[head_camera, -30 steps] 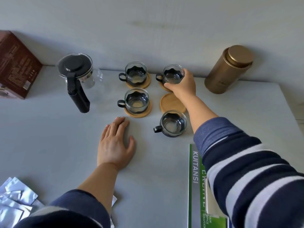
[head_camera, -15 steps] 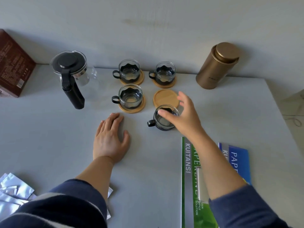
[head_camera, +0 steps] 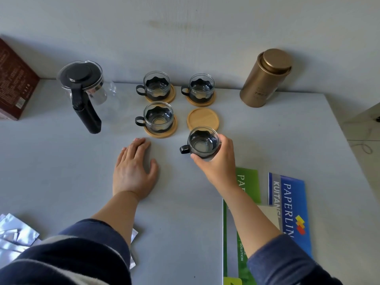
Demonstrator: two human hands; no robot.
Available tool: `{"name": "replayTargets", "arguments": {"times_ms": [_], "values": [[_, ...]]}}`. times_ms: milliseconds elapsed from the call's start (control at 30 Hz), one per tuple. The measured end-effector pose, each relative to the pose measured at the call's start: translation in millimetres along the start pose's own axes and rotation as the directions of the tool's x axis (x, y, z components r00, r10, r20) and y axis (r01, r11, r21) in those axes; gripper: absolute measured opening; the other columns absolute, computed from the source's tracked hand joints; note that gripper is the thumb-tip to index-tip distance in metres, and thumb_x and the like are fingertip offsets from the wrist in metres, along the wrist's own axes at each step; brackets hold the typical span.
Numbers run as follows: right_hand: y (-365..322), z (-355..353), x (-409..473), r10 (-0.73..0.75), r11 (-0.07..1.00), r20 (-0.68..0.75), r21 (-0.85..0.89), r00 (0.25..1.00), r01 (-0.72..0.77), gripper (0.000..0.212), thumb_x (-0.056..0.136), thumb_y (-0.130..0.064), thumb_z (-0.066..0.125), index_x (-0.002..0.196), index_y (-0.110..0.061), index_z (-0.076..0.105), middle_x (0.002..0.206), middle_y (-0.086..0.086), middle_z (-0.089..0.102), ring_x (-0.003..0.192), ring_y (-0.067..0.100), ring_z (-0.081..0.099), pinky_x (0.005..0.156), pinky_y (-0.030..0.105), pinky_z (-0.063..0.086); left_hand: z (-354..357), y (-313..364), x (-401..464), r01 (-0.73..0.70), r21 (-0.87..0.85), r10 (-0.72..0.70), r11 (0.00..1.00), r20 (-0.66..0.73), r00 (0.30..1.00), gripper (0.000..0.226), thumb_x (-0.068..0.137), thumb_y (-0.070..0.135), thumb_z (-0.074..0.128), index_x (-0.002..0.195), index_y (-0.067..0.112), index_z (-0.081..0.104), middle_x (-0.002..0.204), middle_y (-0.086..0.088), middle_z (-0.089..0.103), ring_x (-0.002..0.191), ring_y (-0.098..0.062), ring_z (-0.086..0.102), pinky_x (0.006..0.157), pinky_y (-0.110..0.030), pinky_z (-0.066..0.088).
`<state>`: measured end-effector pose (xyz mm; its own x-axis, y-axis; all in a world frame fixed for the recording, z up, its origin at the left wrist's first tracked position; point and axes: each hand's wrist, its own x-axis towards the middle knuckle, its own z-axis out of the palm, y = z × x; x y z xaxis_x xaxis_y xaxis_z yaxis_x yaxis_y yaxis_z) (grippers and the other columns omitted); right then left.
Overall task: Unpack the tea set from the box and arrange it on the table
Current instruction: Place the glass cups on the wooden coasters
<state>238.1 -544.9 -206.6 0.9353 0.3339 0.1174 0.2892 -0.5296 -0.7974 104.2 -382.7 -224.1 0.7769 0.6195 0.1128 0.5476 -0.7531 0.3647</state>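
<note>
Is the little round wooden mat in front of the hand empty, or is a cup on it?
Empty. The bare coaster shows its whole top; the right hand holds the fourth cup just short of it.

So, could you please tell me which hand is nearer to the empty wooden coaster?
Right. The right hand holds a glass cup just before the coaster; the left hand lies flat, farther off.

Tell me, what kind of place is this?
Probably an office or home desk, though that is a guess. A plain grey table stands against a bare wall, packs of printer paper lie at its near edge, and a gold tea tin stands by the wall.
</note>
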Motion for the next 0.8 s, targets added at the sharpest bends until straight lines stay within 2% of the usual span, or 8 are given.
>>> {"name": "replayTargets", "arguments": {"times_ms": [233,400,500,633,800], "values": [[-16.3,-11.3,29.9,-0.008,0.998,-0.041,0.057,0.999,0.011,0.074,0.06,-0.029,0.086,0.121,-0.01,0.049,0.115,0.002,0.053,0.108,0.023,0.056,0.09,0.037,0.051,-0.5,-0.4,-0.2,-0.003,0.003,0.003,1.0,0.01,1.0,0.059,0.085,0.045,0.036,0.137,0.019,0.048,0.144,0.003,0.045,0.137,-0.019,0.038,0.119,-0.036,0.019],[-21.9,-8.2,59.5,-0.004,0.998,-0.009,0.056,1.0,0.005,0.071,0.062,-0.025,0.086,0.121,-0.009,0.049,0.119,0.005,0.052,0.112,0.02,0.053,0.087,0.023,0.044,0.0,-1.1,0.0,0.0,-0.006,0.0,1.0,0.01,1.0,0.059,0.085,0.045,0.036,0.136,0.019,0.049,0.143,0.002,0.046,0.137,-0.019,0.038,0.119,-0.036,0.019],[-17.1,-0.7,70.2,0.012,0.999,-0.008,0.047,1.0,-0.012,0.072,0.062,-0.025,0.086,0.121,-0.01,0.05,0.121,0.005,0.053,0.113,0.02,0.052,0.087,0.02,0.041,0.9,-1.0,0.2,0.003,-0.009,-0.003,1.0,0.009,1.0,0.058,0.085,0.044,0.037,0.136,0.019,0.049,0.143,0.003,0.046,0.137,-0.018,0.038,0.119,-0.035,0.019],[-9.0,8.1,78.0,0.015,1.0,-0.038,0.005,0.999,-0.015,0.072,0.06,-0.03,0.087,0.12,-0.01,0.051,0.12,0.006,0.055,0.114,0.025,0.051,0.097,0.035,0.046,1.3,-0.9,0.7,-0.002,-0.007,0.002,1.0,0.011,1.0,0.058,0.085,0.044,0.037,0.136,0.019,0.049,0.143,0.003,0.046,0.137,-0.018,0.038,0.119,-0.034,0.018],[-2.8,15.6,77.5,0.015,0.998,-0.063,-0.067,0.998,-0.019,0.077,0.06,-0.035,0.085,0.123,-0.007,0.051,0.122,0.008,0.055,0.115,0.028,0.048,0.095,0.032,0.039,0.5,-0.8,1.0,-0.001,0.001,0.001,1.0,0.02,1.0,0.057,0.085,0.044,0.038,0.136,0.02,0.048,0.143,0.004,0.045,0.137,-0.017,0.038,0.119,-0.034,0.019]]}}
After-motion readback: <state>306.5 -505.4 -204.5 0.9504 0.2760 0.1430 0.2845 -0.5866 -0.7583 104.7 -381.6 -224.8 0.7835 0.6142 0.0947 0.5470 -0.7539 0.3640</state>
